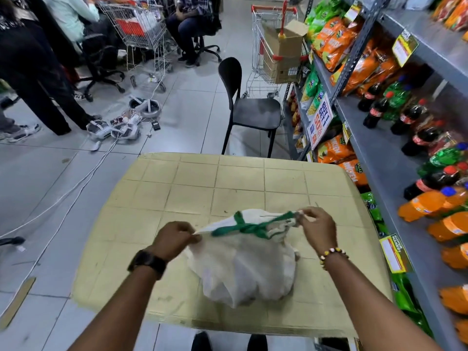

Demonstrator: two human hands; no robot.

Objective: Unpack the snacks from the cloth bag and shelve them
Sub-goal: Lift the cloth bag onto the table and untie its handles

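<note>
Head view, looking down on a yellow table (228,181). On it, at 6 o'clock, a white cloth bag (243,269), fat and lumpy, resting flat with its mouth toward 12 o'clock. Mouth still bunched up, insides hidden, no snacks showing. Green handles (250,228) crossed over the mouth.

Left hand (174,239) at 7 o'clock, fingers curled tight, pinching the bag's left rim. Right hand (316,229) at 5 o'clock, fingertips pinching the right rim where a green handle ends. Both hands pulling apart, the rim stretched between them. Black watch (148,262) on the left wrist, bead band (331,253) on the right.

Grey shelf (379,153) just beside the table, from 1 to 4 o'clock. On it, bottles (379,107) of dark, green and orange drink, some upright, some lying down. Orange chip packs (331,44) up at 1 o'clock, more chip packs low by the table's far corner.

Black chair (253,110) at 12 o'clock, just past the table. Behind it a cart (260,69) holding a brown box (283,46), flaps open, with a red and yellow stick poking out. Second cart (136,24) at 11 o'clock, with something red and white inside.
</note>
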